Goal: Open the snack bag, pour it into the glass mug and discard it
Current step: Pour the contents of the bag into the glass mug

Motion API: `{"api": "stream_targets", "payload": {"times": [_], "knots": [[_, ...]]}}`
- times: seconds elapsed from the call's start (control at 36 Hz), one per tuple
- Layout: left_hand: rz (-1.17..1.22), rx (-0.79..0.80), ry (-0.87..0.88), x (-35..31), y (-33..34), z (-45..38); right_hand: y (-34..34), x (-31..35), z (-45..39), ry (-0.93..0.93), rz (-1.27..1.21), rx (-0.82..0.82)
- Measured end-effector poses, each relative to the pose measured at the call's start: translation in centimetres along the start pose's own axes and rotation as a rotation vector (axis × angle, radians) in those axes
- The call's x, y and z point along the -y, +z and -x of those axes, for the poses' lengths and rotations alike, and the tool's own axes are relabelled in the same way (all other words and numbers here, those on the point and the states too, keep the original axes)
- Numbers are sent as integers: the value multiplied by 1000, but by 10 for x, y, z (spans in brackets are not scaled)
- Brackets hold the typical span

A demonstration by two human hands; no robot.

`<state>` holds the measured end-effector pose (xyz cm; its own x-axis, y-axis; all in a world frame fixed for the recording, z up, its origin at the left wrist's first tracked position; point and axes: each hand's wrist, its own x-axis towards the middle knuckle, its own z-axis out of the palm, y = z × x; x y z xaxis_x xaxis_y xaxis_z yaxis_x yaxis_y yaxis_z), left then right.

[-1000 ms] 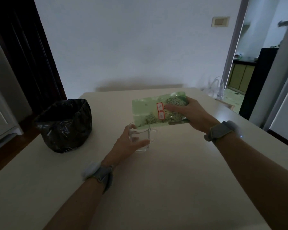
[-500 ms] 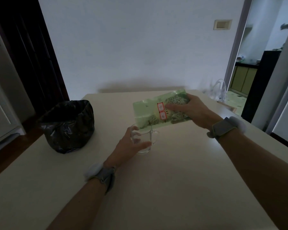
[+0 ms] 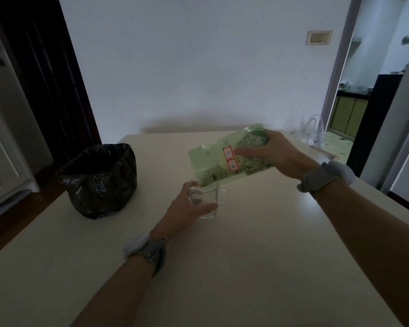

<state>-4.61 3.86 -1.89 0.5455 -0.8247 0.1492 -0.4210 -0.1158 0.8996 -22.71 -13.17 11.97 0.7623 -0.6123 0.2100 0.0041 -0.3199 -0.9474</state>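
Green plastic snack bag with two red-edged labels sits in the right hand, which grips its raised far end, fingers wrapped over the top. Its long axis slants down from that hand toward the left hand, the lower corner pointing into the rim of the clear glass mug. Pale pieces show through the film near that low end. The left hand is curled around the mug's near side, holding it upright on the cream bench, handle turned away from the palm. Left of that hand stands a black crumpled bin bag.
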Motion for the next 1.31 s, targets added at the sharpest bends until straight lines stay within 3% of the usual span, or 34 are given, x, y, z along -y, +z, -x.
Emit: {"api": "stream_targets", "payload": {"times": [1.31], "knots": [[-68,-44,-10,-1,1,-2,-6,15,-5,-46,114,13]]}}
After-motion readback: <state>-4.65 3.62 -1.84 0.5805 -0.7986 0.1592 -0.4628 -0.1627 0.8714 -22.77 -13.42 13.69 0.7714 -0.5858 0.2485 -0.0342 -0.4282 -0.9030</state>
